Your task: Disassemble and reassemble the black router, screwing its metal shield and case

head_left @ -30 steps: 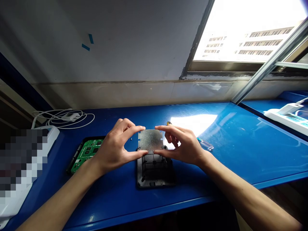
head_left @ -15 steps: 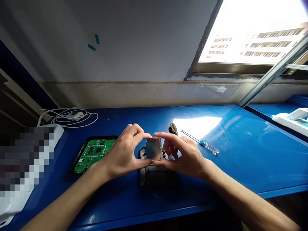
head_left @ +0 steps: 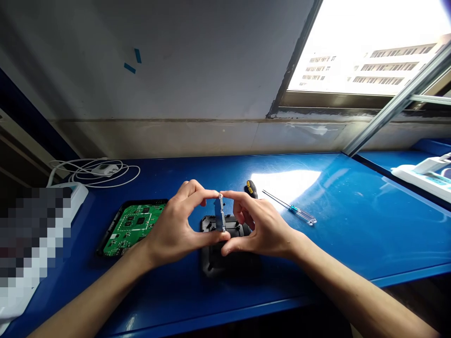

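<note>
A small, thin square panel with a silvery edge [head_left: 221, 213] is held upright and nearly edge-on. My left hand [head_left: 179, 220] pinches it, index finger at the top and thumb along the bottom. From the other side, my right hand [head_left: 262, 224] steadies it: the index fingertip is on the top corner, and the thumb sits just beneath the left thumb. Below both hands lies a black plastic housing [head_left: 230, 263] with clips and posts inside. Left of my left hand, a green circuit board [head_left: 139, 223] sits in a black shell.
Beyond my right hand lie a screwdriver with a black and yellow handle [head_left: 251, 188] and a clear-handled screwdriver [head_left: 299, 213]. A white cable [head_left: 132, 176] is coiled at the back left. White equipment [head_left: 428, 176] stands at the right edge of the blue table [head_left: 355, 225].
The panel has turned from facing me to nearly edge-on. My right thumb has slipped lower, off its bottom edge. The view has shifted slightly, and more of the black housing shows.
</note>
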